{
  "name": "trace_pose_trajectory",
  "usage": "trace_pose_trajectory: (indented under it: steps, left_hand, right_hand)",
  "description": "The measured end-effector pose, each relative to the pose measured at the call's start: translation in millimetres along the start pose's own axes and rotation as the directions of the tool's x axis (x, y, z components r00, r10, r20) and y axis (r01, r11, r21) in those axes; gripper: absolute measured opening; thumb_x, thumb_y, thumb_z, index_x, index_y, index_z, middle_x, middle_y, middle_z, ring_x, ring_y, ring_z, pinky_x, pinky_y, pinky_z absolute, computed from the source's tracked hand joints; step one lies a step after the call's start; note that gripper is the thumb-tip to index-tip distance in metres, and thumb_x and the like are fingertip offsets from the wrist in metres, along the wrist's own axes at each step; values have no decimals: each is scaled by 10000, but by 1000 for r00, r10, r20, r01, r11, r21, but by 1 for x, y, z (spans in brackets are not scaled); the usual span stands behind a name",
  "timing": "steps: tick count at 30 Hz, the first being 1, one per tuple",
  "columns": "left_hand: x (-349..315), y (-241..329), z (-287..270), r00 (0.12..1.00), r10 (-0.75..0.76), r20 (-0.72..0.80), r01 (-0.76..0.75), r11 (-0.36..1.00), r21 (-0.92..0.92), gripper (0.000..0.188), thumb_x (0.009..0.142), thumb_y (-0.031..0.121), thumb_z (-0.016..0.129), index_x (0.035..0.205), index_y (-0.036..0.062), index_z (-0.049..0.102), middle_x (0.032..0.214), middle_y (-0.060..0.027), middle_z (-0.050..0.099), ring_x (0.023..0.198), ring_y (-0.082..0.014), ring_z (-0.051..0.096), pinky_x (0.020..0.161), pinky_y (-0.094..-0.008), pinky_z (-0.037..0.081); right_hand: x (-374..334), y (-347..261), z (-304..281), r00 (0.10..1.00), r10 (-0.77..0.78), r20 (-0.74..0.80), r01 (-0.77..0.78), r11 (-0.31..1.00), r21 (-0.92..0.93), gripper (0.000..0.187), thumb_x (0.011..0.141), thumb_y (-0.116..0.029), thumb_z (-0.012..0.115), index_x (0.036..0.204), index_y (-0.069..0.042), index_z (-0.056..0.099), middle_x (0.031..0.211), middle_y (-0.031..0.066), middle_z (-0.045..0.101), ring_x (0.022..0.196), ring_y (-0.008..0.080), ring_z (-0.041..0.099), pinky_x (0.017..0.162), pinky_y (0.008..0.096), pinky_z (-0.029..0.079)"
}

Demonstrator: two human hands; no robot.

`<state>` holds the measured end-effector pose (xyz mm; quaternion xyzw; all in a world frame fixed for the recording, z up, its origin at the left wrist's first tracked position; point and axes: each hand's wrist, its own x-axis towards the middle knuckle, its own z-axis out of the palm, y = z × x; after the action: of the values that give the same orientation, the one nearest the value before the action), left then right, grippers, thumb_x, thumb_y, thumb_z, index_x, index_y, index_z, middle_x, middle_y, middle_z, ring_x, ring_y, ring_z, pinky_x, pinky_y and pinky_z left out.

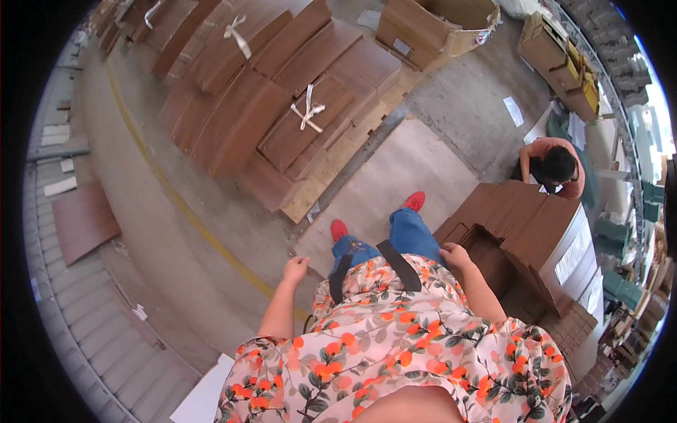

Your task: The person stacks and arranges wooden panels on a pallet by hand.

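Note:
My left hand [297,268] hangs out to the left of my body with its fingers curled in, and nothing shows in it. On the other side, my right hand [456,255] is beside my thigh, its fingers bent and no object visible in them. Closest to the right hand is a tall stack of brown folded cardboard [518,218], which has a dark hollow on its near side. I cannot tell whether the hand touches it. Beneath my red shoes lies a flat, light-brown board [405,166].
Brown wood-look panels [243,116], some tied with white strips, are piled ahead on a pallet [377,116]. An open cardboard box [423,35] stands behind them. A roller conveyor [106,317] carrying a brown panel [86,220] runs along the left. A co-worker [560,166] crouches beyond the cardboard stack.

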<state>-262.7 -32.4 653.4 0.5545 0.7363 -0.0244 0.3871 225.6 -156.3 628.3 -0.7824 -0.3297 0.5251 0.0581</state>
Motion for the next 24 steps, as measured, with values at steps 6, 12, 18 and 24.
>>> trace_pose_trajectory:
  steps: [6,12,18,24]
  left_hand:
    - [19,152,35,990,106,92,-109,994,25,413,828,403,571,997,34,650,940,-163,653,893,-283,623,793,-348,466]
    - [14,286,61,966,111,233,-134,987,84,449,850,444,539,1050,54,635,963,-171,645,911,-279,617,802,-340,462]
    - [52,332,52,980,47,194,-83,980,181,484,853,484,505,1050,63,639,1006,-195,631,971,-326,597,844,-373,452]
    - [138,400,48,988,-12,157,-29,966,256,499,847,490,490,1008,46,649,975,-207,632,955,-342,595,831,-387,454]
  right_hand:
    - [43,53,-79,991,-11,-136,21,997,75,377,804,-282,604,1064,-11,625,1032,183,637,981,271,613,853,354,469]
    - [100,56,-183,988,1,-154,13,996,91,344,807,-269,599,1022,-2,624,1008,198,631,996,324,590,856,363,460]
    - [175,56,-235,966,14,-258,46,973,226,377,813,-273,610,1084,-11,611,1022,164,643,981,258,610,843,336,470]
    - [201,30,-289,980,-81,-184,115,976,185,390,805,-307,605,1065,-17,614,1004,174,643,957,290,615,839,355,469]
